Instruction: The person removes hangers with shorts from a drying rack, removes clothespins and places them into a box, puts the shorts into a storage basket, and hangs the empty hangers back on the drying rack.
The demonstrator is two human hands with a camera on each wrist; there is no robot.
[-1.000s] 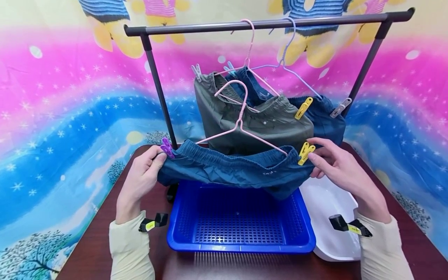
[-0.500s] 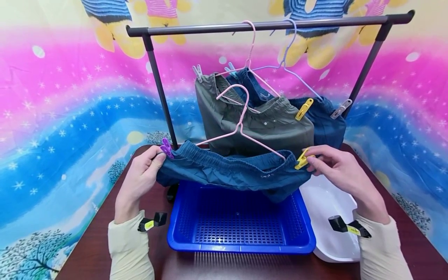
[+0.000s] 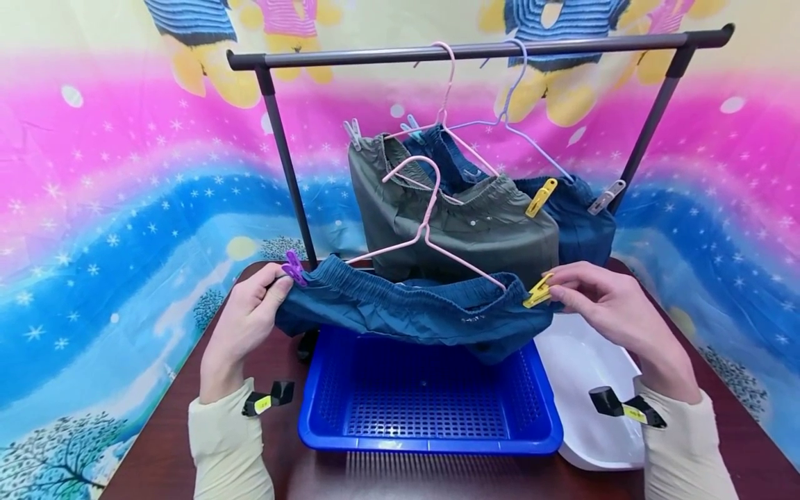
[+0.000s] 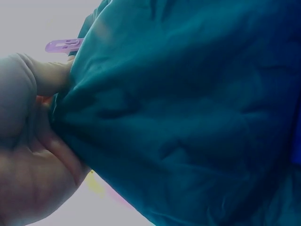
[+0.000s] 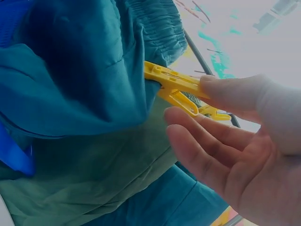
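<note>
Blue shorts (image 3: 400, 309) with an elastic waist hang in the air on a pink hanger (image 3: 427, 226), over the basket. My left hand (image 3: 246, 323) grips their left side edge between thumb and fingers, just below a purple clothespin (image 3: 294, 269) on the waistband. In the left wrist view the fabric (image 4: 178, 108) is drawn taut from that hand. At the other end of the waistband sits a yellow clothespin (image 3: 538, 292). My right hand (image 3: 609, 302) has its thumb and fingertips on the handles of this clothespin (image 5: 171, 80), whose nose is on the cloth.
Behind, a dark rack (image 3: 375, 57) bears grey-green shorts (image 3: 462, 229) on a pink hanger and more blue shorts (image 3: 587, 222) on a blue one, both with clothespins. Below are a blue basket (image 3: 431, 443) and a white basin (image 3: 594, 389) on the table (image 3: 700, 444).
The right hand's fingers have shifted on the yellow clothespin, which now lies more tilted toward the waistband. The shorts have sunk slightly and moved a little left; the left hand keeps its grip.
</note>
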